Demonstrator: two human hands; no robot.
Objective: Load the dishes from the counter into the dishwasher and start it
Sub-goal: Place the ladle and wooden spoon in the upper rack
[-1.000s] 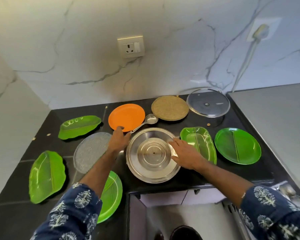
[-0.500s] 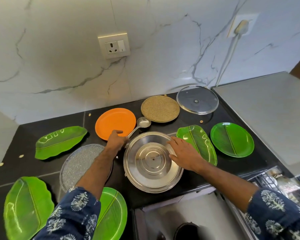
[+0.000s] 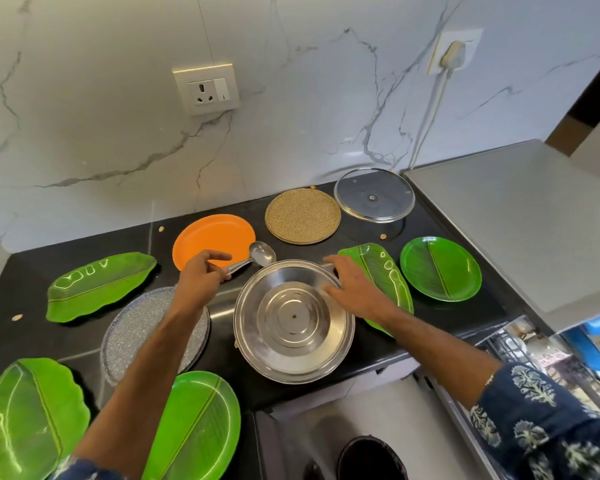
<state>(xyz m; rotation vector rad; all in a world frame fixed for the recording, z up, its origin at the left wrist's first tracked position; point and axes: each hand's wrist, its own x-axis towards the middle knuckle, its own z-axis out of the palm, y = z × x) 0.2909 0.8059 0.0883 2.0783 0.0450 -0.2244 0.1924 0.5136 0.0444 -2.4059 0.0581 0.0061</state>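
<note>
A steel plate (image 3: 293,322) lies in the middle of the black counter (image 3: 21,282). My right hand (image 3: 355,291) grips its right rim, fingers curled over the edge. My left hand (image 3: 201,277) pinches the handle of a steel ladle (image 3: 257,259) whose bowl lies beside the orange plate (image 3: 213,239). Around them sit several green leaf-shaped plates (image 3: 99,285), a grey speckled plate (image 3: 134,332), a round cork mat (image 3: 302,215) and a glass lid (image 3: 374,195). The dishwasher rack (image 3: 541,355) shows at the lower right.
A marble wall with a socket (image 3: 207,89) stands behind the counter. A plug and cable (image 3: 447,57) hang at the right. A grey appliance top (image 3: 520,216) lies right of the counter. Floor and my dark shoe (image 3: 368,459) show below the counter edge.
My left hand has closed on the ladle handle and lifted it slightly. My right hand shifted up along the steel plate's rim. The camera moved closer and to the right.
</note>
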